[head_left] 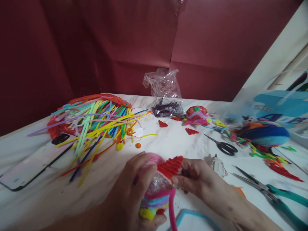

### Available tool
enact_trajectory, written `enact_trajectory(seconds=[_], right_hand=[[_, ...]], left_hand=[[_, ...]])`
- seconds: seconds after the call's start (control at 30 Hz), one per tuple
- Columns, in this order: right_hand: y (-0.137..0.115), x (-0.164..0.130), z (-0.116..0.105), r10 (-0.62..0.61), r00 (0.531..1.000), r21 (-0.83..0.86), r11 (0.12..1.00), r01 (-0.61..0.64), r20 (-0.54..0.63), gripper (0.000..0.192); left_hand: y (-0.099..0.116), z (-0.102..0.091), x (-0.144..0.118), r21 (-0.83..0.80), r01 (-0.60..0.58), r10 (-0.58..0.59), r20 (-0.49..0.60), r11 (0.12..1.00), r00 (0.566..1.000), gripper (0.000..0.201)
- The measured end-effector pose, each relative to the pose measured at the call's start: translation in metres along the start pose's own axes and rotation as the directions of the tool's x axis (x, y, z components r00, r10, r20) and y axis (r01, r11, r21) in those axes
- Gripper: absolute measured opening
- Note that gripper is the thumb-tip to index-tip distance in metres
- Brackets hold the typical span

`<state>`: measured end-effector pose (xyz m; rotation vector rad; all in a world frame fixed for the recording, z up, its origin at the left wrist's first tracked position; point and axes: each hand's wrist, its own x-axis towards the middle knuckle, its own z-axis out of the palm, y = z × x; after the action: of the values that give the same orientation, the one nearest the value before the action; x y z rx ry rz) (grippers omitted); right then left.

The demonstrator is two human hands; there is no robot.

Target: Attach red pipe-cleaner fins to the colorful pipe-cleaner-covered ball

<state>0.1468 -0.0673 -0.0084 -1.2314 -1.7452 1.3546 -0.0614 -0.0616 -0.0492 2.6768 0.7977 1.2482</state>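
Note:
My left hand (141,179) is closed around a pipe-cleaner craft figure (156,199), striped in pink, blue, purple and yellow, with a clear crinkled patch in its middle. Between my right thumb and fingers is a red pipe-cleaner triangle (171,165) with a ridged surface. It lies against the top of the figure; whether it is attached I cannot tell. My right hand (196,176) is closed on its right edge. A loose pink pipe cleaner (172,210) hangs down from the figure's right side. My palms hide part of the figure.
Loose colourful pipe cleaners (103,120) and a phone (36,162) lie left. Behind are a clear plastic bag (166,93), red triangles (192,131) and a pink craft head (197,115). Black scissors (223,147), green-handled pliers (269,191) and a blue craft piece (269,134) lie right.

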Motion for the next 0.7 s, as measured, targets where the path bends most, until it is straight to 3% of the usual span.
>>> enact_trajectory(seconds=[0.53, 0.7], right_hand=[[-0.008, 0.008, -0.001, 0.044, 0.996, -0.053, 0.998, -0.04, 0.078, 0.043], [-0.01, 0.007, -0.001, 0.059, 0.996, -0.095, 0.994, -0.053, 0.061, 0.044]], left_hand=[[-0.006, -0.005, -0.009, -0.162, -0.011, 0.011, 0.001, 0.987, 1.0, 0.077], [-0.005, -0.007, -0.009, -0.271, 0.109, -0.121, -0.028, 0.956, 0.992, 0.066]])
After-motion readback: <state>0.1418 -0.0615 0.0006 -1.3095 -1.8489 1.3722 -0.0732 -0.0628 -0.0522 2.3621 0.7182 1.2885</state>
